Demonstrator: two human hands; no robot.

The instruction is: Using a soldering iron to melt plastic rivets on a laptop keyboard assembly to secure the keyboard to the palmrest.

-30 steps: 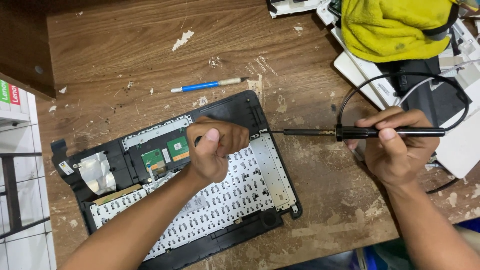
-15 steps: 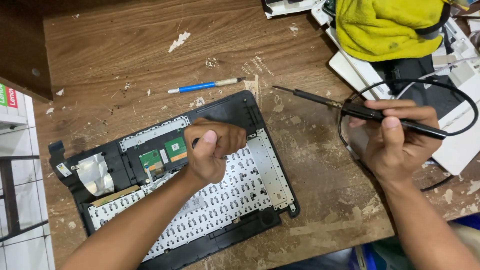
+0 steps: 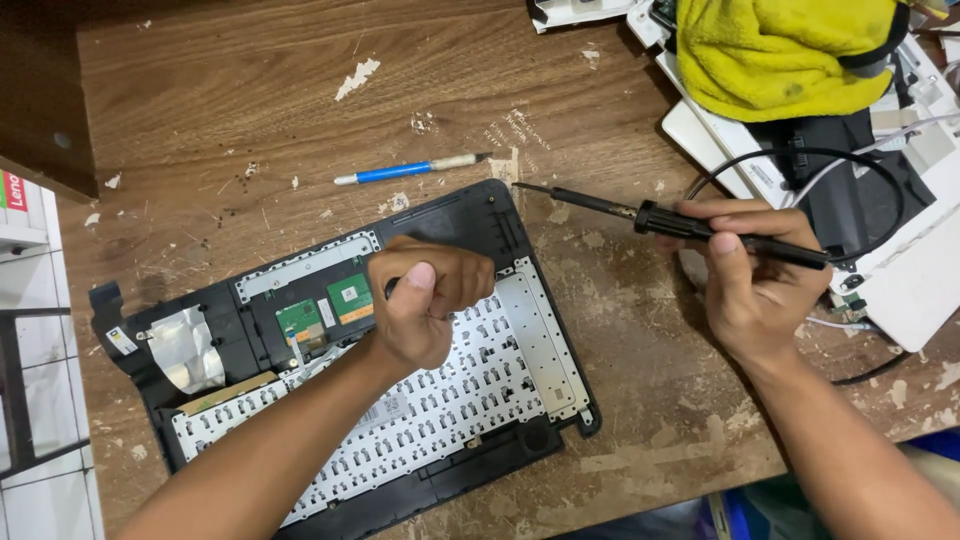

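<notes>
A black laptop case half (image 3: 470,215) lies upside down on the worn wooden table (image 3: 230,90), showing the white metal back of its keyboard (image 3: 450,400) and two small green circuit boards (image 3: 350,297). My left hand (image 3: 425,305) rests on the keyboard back as a closed fist, thumb on top; whether it hides anything small I cannot see. My right hand (image 3: 760,290) grips a black soldering iron (image 3: 600,205) by the handle. The iron slants up to the left, its tip hovering just past the case's far right corner.
A blue-handled pen tool (image 3: 400,171) lies beyond the case. A yellow cloth (image 3: 780,50) sits on stacked white and black devices (image 3: 920,280) at the far right, where the iron's black cable (image 3: 880,170) loops. Silver foil (image 3: 185,345) covers part of the case's left end.
The soldering iron lay level with its tip beside my left fist; its tip has since swung away toward the far side, and the iron now slants. My left fist has stayed put.
</notes>
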